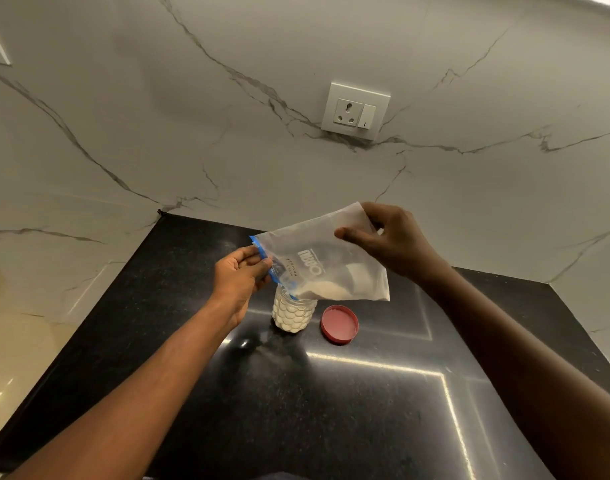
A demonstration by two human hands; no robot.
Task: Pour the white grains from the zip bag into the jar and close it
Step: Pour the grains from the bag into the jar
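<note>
L hand (pixel 239 275): pinched on blue zip edge of the zip bag (pixel 326 263), steers the mouth over the jar.
Jar (pixel 291 315): upright on black counter (pixel 331 410), directly under bag's low corner, mostly full of white grains (pixel 319 289); rest of grains pooled at bag's low edge by the mouth.
Lid (pixel 340 323): red, inside up, just beside jar on its R, near for closing.
R hand (pixel 388 237): grips bag's far corner, raised so grains slide down.
Wall socket (pixel 355 110): behind, well apart.
</note>
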